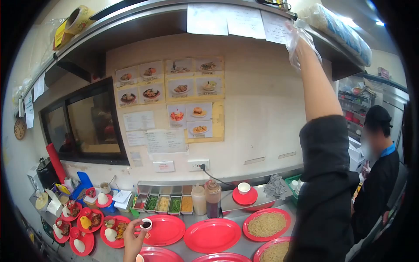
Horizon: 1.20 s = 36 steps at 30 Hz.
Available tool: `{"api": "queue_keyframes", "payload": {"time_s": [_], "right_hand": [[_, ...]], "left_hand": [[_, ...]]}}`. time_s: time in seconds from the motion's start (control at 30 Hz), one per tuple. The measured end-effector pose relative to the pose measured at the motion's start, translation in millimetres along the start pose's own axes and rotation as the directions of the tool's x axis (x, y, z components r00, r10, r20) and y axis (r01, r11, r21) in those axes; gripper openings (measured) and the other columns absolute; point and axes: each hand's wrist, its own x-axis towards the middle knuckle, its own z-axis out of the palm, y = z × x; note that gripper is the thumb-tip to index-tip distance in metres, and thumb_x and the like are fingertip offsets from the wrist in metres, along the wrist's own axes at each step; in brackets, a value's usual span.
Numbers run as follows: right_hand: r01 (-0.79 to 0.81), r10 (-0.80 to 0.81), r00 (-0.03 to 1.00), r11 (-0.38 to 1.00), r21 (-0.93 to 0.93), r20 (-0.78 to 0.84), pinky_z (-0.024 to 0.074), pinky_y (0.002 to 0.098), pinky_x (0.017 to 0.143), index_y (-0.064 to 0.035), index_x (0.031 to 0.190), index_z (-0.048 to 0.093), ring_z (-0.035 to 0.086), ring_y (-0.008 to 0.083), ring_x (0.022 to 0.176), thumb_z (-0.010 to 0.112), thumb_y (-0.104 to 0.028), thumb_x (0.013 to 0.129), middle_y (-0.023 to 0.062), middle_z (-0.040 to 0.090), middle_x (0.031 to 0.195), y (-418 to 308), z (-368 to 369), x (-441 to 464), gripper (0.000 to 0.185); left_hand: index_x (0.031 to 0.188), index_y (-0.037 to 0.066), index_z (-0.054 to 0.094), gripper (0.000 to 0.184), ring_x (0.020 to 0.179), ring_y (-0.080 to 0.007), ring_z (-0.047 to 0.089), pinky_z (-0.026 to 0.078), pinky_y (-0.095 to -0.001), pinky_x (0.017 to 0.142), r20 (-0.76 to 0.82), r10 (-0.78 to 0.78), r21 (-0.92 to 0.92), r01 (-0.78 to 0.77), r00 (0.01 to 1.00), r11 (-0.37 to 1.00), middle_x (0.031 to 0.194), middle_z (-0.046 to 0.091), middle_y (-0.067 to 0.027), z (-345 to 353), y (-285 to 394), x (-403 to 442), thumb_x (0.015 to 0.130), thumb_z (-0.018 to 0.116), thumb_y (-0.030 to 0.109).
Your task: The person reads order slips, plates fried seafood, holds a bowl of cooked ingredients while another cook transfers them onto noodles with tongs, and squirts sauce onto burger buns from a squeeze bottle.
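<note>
My left hand (pixel 132 240) is at the bottom, its fingers closed around a small white sauce cup (pixel 149 222) of dark sauce. The cup is over the left edge of a red oval plate (pixel 168 229). My right hand (pixel 302 43), in a clear plastic glove, is raised to the shelf edge at the upper right. Its fingers are at the right side of a handwritten paper sheet (pixel 276 28); whether they pinch it is unclear. Another red oval plate (pixel 212 235) is to the right, beside a plate of noodles (pixel 267 224).
Red plates of rice and meat (pixel 87 222) crowd the left counter. Metal topping trays (pixel 163 203), a sauce bottle (pixel 213 198) and a white bowl (pixel 244 188) on a red saucer line the back. A co-worker (pixel 379 174) in black is at the right, near the overhead shelf (pixel 148 37).
</note>
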Motion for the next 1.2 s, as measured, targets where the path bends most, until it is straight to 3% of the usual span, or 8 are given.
{"api": "queue_keyframes", "payload": {"time_s": [0.17,0.33,0.43,0.5,0.8,0.9,1.07,1.2], "right_hand": [[0.273,-0.329,0.943,0.844,0.461,0.044,0.0426,0.0439,0.097,-0.0083,0.136,0.041,0.041,0.0281,0.125,0.047,-0.028,0.094,0.0176,0.042,0.136,57.2,-10.9,-149.6,0.047],[-0.245,-0.012,0.902,0.81,0.533,0.432,0.0401,0.0334,0.096,-0.0023,0.13,0.044,0.051,0.0227,0.114,0.054,-0.031,0.091,0.0121,0.051,0.124,164.5,65.7,-382.5,0.049],[-0.773,0.104,0.393,0.575,0.267,0.914,0.0423,0.0344,0.093,-0.0022,0.128,0.043,0.054,0.0197,0.106,0.058,-0.032,0.09,0.0115,0.055,0.116,266.0,117.9,-588.7,0.051],[-0.836,-0.128,0.061,0.535,0.121,0.99,0.0463,0.0234,0.055,-0.009,0.1,0.057,0.052,0.0095,0.066,0.059,-0.022,0.089,0.0015,0.057,0.085,189.4,92.4,-704.1,0.017],[-0.52,-0.523,-0.67,0.837,0.17,0.527,0.0486,0.0263,0.066,0.0019,0.094,0.06,0.058,0.0129,0.072,0.063,-0.008,0.085,0.0043,0.062,0.081,-78.0,-64.0,-908.9,0.014],[-0.503,-0.742,-0.606,0.637,0.584,0.288,0.0501,0.032,0.069,0.0015,0.095,0.063,0.064,0.0224,0.07,0.062,-0.008,0.081,0.015,0.065,0.081,-131.7,-84.4,-957.4,0.017],[-0.624,-0.783,-0.611,0.569,0.536,0.119,0.0502,0.0331,0.068,0.0004,0.094,0.064,0.064,0.0243,0.07,0.062,-0.008,0.081,0.0151,0.065,0.082,-228.3,-122.6,-1030.2,0.016],[-0.694,-0.858,-0.513,0.411,0.591,-0.007,0.0499,0.0348,0.066,-0.0016,0.091,0.064,0.063,0.0281,0.07,0.062,-0.007,0.08,0.0154,0.064,0.082,-308.6,-154.5,-1080.0,0.012]], "left_hand": [[0.114,0.003,0.056,0.035,0.092,-0.0153,0.06,0.049,-0.0264,0.073,-0.11,-0.081,-0.069,0.074,0.991,0.995,0.109,0.061,-0.0086,-7.9,-11.4,-59.5,0.081,0.065,0.005],[0.115,0.004,0.056,0.034,0.1,-0.0303,0.059,0.05,-0.0355,0.083,-0.097,-0.055,0.336,0.085,0.994,0.938,0.11,0.059,-0.0158,-17.0,-30.4,-149.9,0.083,0.063,0.014],[0.115,0.003,0.055,0.037,0.094,-0.0346,0.059,0.048,-0.0426,0.08,0.035,-0.223,0.539,0.17,0.974,0.825,0.106,0.06,-0.0192,-35.9,-47.8,-215.8,0.083,0.062,0.021],[0.115,0.003,0.054,0.038,0.095,-0.0363,0.059,0.047,-0.0443,0.081,-0.041,-0.397,0.544,0.354,0.917,0.761,0.104,0.061,-0.0196,-59.3,-41.5,-252.6,0.083,0.062,0.022],[0.118,0.004,0.052,0.049,0.097,-0.0388,0.059,0.048,-0.0468,0.08,-0.388,-0.777,0.423,0.845,0.495,0.327,0.1,0.062,-0.0218,-133.8,-14.1,-430.1,0.082,0.066,0.034],[0.116,0.006,0.055,0.042,0.093,-0.0352,0.061,0.049,-0.0445,0.078,-0.651,-0.581,0.276,0.865,0.489,0.418,0.102,0.063,-0.0193,-163.3,-3.6,-502.0,0.082,0.066,0.029],[0.103,0.007,0.051,0.024,0.076,-0.0152,0.057,0.05,-0.0322,0.065,-0.838,0.252,-0.188,0.69,-0.484,0.699,0.093,0.057,-0.0077,-199.7,53.7,-656.3,0.083,0.064,0.01],[0.109,0.011,0.046,0.03,0.08,-0.0157,0.052,0.049,-0.0321,0.067,-0.458,0.02,-0.157,0.103,-0.889,0.982,0.1,0.049,-0.006,-194.5,89.4,-759.2,0.087,0.063,0.022]]}}
